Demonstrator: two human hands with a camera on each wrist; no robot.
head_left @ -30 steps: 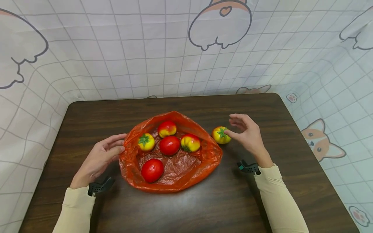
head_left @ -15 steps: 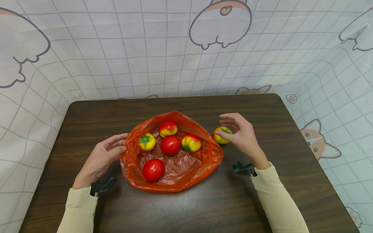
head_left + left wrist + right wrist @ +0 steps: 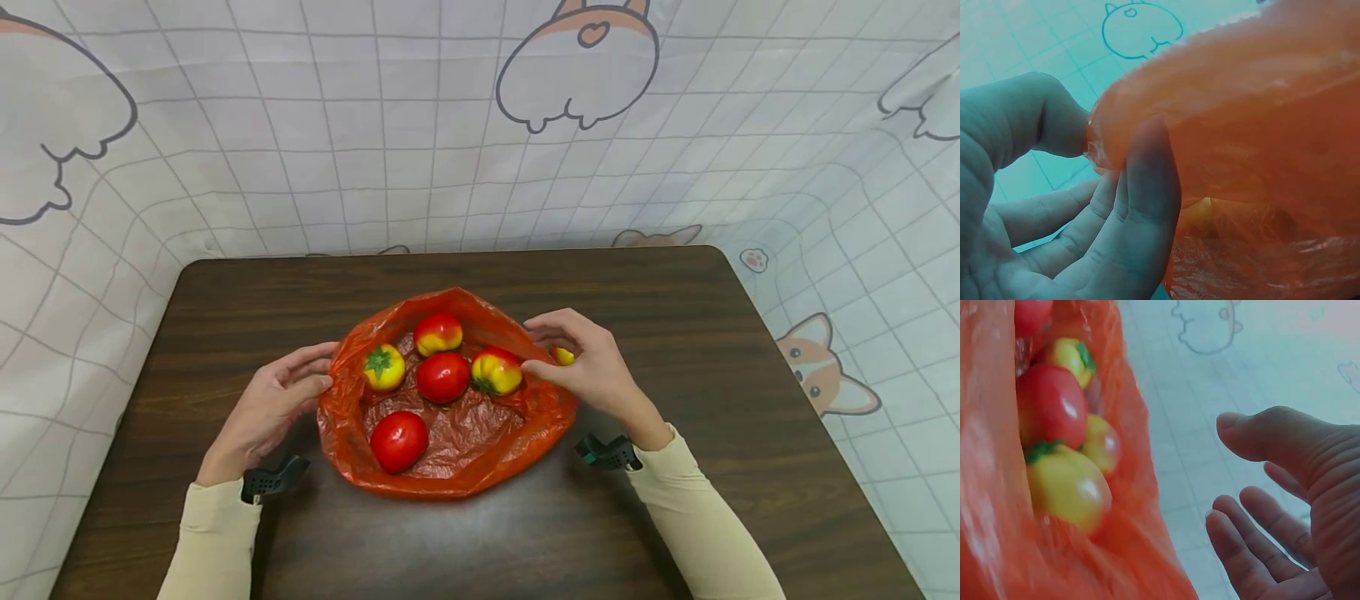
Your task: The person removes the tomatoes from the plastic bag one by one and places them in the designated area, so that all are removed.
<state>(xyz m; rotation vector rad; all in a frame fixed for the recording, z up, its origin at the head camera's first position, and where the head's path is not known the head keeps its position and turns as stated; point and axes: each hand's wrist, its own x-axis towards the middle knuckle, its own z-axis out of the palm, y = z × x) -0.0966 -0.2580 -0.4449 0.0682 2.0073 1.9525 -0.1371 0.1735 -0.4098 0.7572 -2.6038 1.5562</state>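
Note:
An orange-red plastic bag (image 3: 450, 485) lies with its mouth wide on the table. Inside it are several tomatoes, among them a red one (image 3: 399, 442) near the front and a yellow one (image 3: 384, 367) with a green leafy top at the left. My left hand (image 3: 273, 408) pinches the bag's left rim between thumb and fingers, as the left wrist view shows. Beside the right rim, my right hand (image 3: 588, 362) has its thumb and fingers spread apart and holds nothing. Behind that hand, a yellow tomato (image 3: 562, 356) outside the bag is mostly hidden.
The dark wooden table (image 3: 420, 550) has rounded back corners. White gridded cloth (image 3: 420, 133) with cartoon dog prints hangs behind it and at both sides. A black band (image 3: 607, 452) sits on the right wrist, another (image 3: 273, 479) on the left.
From beside the lone tomato, my right hand has moved left over it to the bag's right rim. My left hand keeps its place at the left rim.

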